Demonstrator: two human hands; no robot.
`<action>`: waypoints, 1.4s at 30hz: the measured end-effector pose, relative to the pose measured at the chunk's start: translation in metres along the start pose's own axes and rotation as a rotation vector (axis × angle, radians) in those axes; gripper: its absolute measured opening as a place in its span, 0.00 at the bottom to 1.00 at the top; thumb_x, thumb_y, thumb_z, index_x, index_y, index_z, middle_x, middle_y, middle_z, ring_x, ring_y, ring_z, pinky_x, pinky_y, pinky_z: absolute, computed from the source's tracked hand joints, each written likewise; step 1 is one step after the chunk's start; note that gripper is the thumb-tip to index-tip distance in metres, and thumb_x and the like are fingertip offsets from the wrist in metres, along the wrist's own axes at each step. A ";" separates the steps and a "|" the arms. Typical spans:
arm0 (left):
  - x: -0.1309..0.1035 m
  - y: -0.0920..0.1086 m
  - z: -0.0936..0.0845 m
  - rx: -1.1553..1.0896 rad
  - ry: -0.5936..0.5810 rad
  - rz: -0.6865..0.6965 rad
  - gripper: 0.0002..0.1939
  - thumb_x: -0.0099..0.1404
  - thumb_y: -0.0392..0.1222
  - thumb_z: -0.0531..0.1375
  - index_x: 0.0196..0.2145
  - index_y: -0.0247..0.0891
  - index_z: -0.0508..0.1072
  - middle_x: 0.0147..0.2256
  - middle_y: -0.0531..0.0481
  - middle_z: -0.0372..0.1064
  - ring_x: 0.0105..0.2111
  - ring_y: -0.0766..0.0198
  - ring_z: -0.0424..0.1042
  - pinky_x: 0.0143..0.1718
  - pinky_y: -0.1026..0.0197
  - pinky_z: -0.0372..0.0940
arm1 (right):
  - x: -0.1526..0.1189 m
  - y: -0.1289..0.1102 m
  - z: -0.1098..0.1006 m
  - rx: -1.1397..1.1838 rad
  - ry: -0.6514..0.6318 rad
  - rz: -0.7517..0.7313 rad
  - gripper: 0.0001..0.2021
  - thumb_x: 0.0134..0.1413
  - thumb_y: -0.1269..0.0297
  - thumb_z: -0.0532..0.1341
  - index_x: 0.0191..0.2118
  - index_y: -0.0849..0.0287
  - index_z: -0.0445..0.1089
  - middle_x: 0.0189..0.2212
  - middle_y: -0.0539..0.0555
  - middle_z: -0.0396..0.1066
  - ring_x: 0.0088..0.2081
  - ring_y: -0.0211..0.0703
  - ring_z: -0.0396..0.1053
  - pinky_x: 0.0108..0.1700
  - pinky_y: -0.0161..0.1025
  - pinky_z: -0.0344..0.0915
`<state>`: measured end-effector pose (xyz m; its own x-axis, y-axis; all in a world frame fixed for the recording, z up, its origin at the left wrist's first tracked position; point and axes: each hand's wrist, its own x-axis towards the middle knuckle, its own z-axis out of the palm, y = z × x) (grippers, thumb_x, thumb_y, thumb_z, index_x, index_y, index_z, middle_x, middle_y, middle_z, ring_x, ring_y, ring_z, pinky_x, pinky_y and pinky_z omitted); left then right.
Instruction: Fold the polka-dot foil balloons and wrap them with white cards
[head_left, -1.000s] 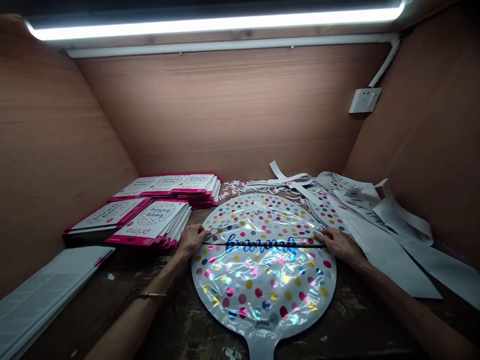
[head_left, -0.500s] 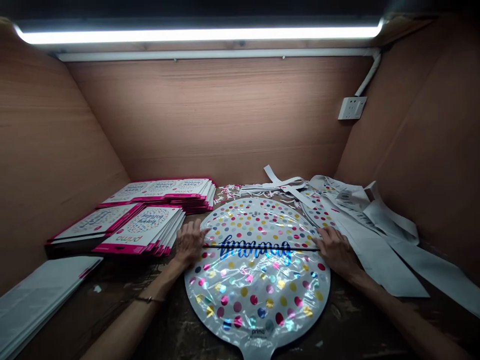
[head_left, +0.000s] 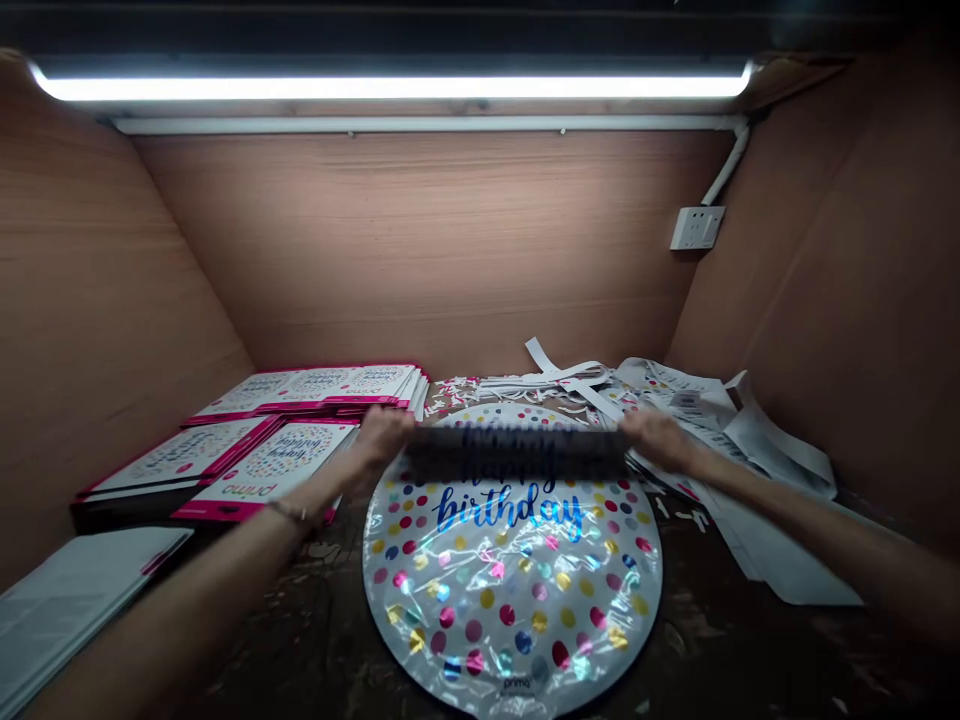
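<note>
A flat, round foil balloon (head_left: 487, 600) lies on the dark table, white with coloured dots and blue "happy birthday" lettering. Across its upper part a thin dark rod (head_left: 517, 453) shows as a smeared band from motion, with lettering visible through it. My left hand (head_left: 386, 435) is closed on the rod's left end, and my right hand (head_left: 656, 438) grips the right end. Both hands are somewhat blurred. The rod appears raised off the foil, though the exact gap cannot be told.
Stacks of pink-edged printed packets (head_left: 292, 465) lie at the left, with flat white packets (head_left: 90, 590) nearer me. White paper strips (head_left: 772, 540) spread at the right. Paper scraps (head_left: 457, 390) lie at the back, below a wooden back wall (head_left: 420, 240) and a wall socket (head_left: 697, 228).
Both hands have moved the rod away from me and up from the balloon's middle, uncovering the lettering. The camera view has tilted slightly.
</note>
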<state>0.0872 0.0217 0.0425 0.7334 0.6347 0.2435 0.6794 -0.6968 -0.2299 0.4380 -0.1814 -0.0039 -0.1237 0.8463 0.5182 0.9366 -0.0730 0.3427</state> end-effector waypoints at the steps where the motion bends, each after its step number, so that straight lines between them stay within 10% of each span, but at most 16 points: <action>1: 0.021 -0.008 -0.026 0.046 0.054 -0.037 0.09 0.56 0.30 0.50 0.27 0.25 0.70 0.25 0.41 0.69 0.30 0.55 0.70 0.34 0.57 0.57 | 0.026 0.022 -0.016 -0.024 0.032 0.035 0.16 0.54 0.70 0.49 0.22 0.67 0.69 0.19 0.50 0.64 0.23 0.30 0.63 0.24 0.27 0.50; 5: 0.090 -0.037 -0.136 0.192 0.295 -0.188 0.17 0.62 0.32 0.42 0.38 0.21 0.67 0.35 0.36 0.67 0.42 0.46 0.66 0.38 0.53 0.54 | 0.115 0.105 -0.097 -0.135 0.203 0.221 0.20 0.57 0.65 0.44 0.33 0.70 0.71 0.28 0.56 0.65 0.35 0.45 0.68 0.29 0.37 0.54; 8: 0.094 -0.045 -0.175 0.312 0.462 -0.191 0.16 0.61 0.34 0.43 0.39 0.23 0.66 0.34 0.41 0.65 0.41 0.48 0.67 0.38 0.54 0.53 | 0.116 0.128 -0.136 -0.221 0.294 0.231 0.22 0.57 0.61 0.42 0.39 0.69 0.69 0.32 0.58 0.64 0.39 0.55 0.67 0.30 0.42 0.53; 11: 0.056 -0.035 -0.146 0.393 0.505 -0.066 0.13 0.62 0.34 0.45 0.33 0.26 0.67 0.28 0.46 0.64 0.34 0.56 0.67 0.36 0.58 0.54 | 0.054 0.105 -0.125 -0.361 0.256 0.162 0.21 0.59 0.65 0.41 0.40 0.68 0.69 0.31 0.60 0.64 0.38 0.54 0.66 0.30 0.41 0.54; 17: -0.049 0.005 0.004 0.282 0.270 0.074 0.15 0.64 0.33 0.45 0.30 0.31 0.70 0.20 0.46 0.63 0.25 0.58 0.63 0.28 0.59 0.53 | -0.116 -0.012 -0.047 -0.158 0.113 -0.103 0.12 0.56 0.77 0.49 0.32 0.63 0.70 0.27 0.57 0.66 0.31 0.44 0.63 0.35 0.41 0.60; 20: -0.073 0.018 0.047 0.138 0.098 0.092 0.13 0.63 0.31 0.47 0.35 0.30 0.71 0.26 0.40 0.68 0.29 0.54 0.66 0.30 0.55 0.55 | -0.165 -0.058 -0.042 0.046 0.103 -0.085 0.13 0.54 0.81 0.49 0.36 0.65 0.69 0.29 0.57 0.68 0.33 0.44 0.64 0.38 0.42 0.61; 26: -0.085 0.080 0.038 0.056 0.042 0.026 0.17 0.58 0.30 0.52 0.46 0.29 0.68 0.50 0.31 0.62 0.49 0.38 0.60 0.46 0.36 0.50 | -0.211 -0.090 -0.060 0.423 0.149 0.119 0.12 0.54 0.76 0.53 0.42 0.58 0.67 0.34 0.55 0.68 0.37 0.46 0.66 0.42 0.47 0.61; 30: -0.121 0.164 0.015 -0.368 -0.014 0.407 0.28 0.61 0.46 0.55 0.57 0.37 0.55 0.59 0.39 0.51 0.59 0.45 0.47 0.57 0.39 0.37 | -0.230 -0.092 -0.075 0.575 0.213 0.191 0.13 0.51 0.72 0.57 0.43 0.52 0.66 0.34 0.53 0.70 0.38 0.49 0.67 0.43 0.49 0.62; 35: -0.162 0.218 0.014 -0.821 -0.166 0.454 0.27 0.61 0.44 0.56 0.56 0.34 0.54 0.53 0.38 0.59 0.56 0.51 0.54 0.59 0.45 0.41 | -0.180 -0.075 -0.121 0.690 0.254 0.144 0.13 0.51 0.71 0.56 0.42 0.49 0.66 0.33 0.54 0.69 0.38 0.51 0.67 0.40 0.48 0.64; 39: -0.171 0.211 0.010 -1.137 -0.271 0.315 0.20 0.58 0.41 0.59 0.49 0.40 0.63 0.46 0.46 0.66 0.47 0.53 0.65 0.56 0.49 0.49 | -0.055 -0.085 -0.139 0.758 0.208 -0.145 0.09 0.55 0.71 0.53 0.38 0.52 0.68 0.31 0.53 0.68 0.34 0.45 0.66 0.37 0.43 0.64; 42: -0.171 0.205 0.005 -1.391 -0.349 0.095 0.12 0.57 0.44 0.60 0.39 0.40 0.70 0.37 0.50 0.68 0.38 0.56 0.67 0.42 0.57 0.61 | 0.036 -0.126 -0.112 0.757 -0.034 -0.427 0.10 0.56 0.72 0.51 0.32 0.60 0.69 0.28 0.51 0.67 0.31 0.39 0.65 0.37 0.38 0.63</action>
<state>0.1007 -0.2280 -0.0508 0.8804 0.4743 -0.0064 0.2035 -0.3654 0.9083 0.2792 -0.2011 0.0592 -0.5154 0.7373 0.4367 0.7802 0.6145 -0.1168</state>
